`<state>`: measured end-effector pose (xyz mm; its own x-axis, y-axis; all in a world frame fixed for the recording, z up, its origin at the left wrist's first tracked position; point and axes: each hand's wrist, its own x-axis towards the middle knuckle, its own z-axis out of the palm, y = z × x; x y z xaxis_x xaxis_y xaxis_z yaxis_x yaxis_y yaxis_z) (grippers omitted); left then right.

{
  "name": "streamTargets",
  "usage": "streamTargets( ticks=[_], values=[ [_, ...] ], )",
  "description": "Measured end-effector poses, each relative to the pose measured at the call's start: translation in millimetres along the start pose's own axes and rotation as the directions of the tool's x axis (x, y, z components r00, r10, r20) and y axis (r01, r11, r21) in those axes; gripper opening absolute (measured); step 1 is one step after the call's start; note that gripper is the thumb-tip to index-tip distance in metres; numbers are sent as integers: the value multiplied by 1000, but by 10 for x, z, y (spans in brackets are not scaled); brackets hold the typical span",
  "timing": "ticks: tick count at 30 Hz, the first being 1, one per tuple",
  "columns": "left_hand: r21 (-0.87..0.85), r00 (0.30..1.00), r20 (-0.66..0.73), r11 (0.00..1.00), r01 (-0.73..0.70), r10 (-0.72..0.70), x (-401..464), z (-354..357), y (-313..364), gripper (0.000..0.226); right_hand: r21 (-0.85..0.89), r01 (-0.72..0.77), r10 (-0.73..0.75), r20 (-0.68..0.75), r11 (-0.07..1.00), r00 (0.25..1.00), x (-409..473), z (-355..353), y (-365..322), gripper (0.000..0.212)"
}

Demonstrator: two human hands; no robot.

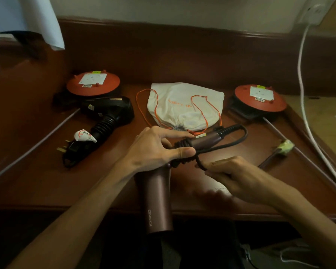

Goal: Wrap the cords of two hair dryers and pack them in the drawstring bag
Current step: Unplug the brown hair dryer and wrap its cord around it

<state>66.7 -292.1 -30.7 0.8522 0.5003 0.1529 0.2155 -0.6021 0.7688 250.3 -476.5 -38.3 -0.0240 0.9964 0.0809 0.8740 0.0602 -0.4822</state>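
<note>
My left hand (pixel 157 150) grips a maroon hair dryer (pixel 157 199) where its handle meets the barrel, thumb over several turns of black cord (pixel 239 139) wound round the handle. The barrel points toward me over the desk's front edge. My right hand (pixel 235 175) pinches the loose end of that cord just right of the handle. A black hair dryer (pixel 107 113) lies at the left with its cord and plug (pixel 66 148) bundled beside it. The white drawstring bag (pixel 184 105) with orange strings lies flat behind my hands, its mouth drawn shut.
Two red round cable reels with white sockets sit at the back left (pixel 93 84) and back right (pixel 260 100) of the dark wooden desk (pixel 37 181). A white cable (pixel 303 94) hangs from a wall outlet at the right. A small plug (pixel 285 148) lies at the right.
</note>
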Motion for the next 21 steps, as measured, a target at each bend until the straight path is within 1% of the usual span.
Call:
streamTargets(
  ticks=[3,5,8,10,13,16,17,19,20,21],
  values=[
    [18,999,-31,1000,10,-10,15,37,-24,47,-41,3,-4,-27,999,1000,40,119,120,25],
    [27,999,-40,1000,7,-6,17,64,-30,50,-38,5,-6,-38,999,999,62,115,174,30],
    [60,1000,-24,998,-8,10,14,98,-3,48,-15,-43,42,-53,999,998,77,89,234,28],
    [75,999,-30,997,-10,13,29,88,9,47,-27,-39,37,-63,999,997,85,122,220,28],
    [62,1000,-11,998,-6,6,52,78,14,53,-111,28,-38,-88,993,995,90,119,244,35],
    [92,1000,-3,996,-20,21,64,103,49,54,-174,19,-39,-108,984,993,118,239,224,29],
    [96,1000,-8,995,-28,29,61,106,60,50,-140,28,-46,-122,990,992,108,213,260,26],
    [85,999,-4,995,-48,49,44,99,55,46,17,102,-99,-138,995,985,70,123,362,24],
    [69,998,8,996,-57,56,30,91,48,47,58,93,-86,-115,994,990,46,57,384,24],
    [50,998,20,997,-62,61,19,84,39,48,25,21,-19,-73,999,997,118,143,462,26]
  ],
)
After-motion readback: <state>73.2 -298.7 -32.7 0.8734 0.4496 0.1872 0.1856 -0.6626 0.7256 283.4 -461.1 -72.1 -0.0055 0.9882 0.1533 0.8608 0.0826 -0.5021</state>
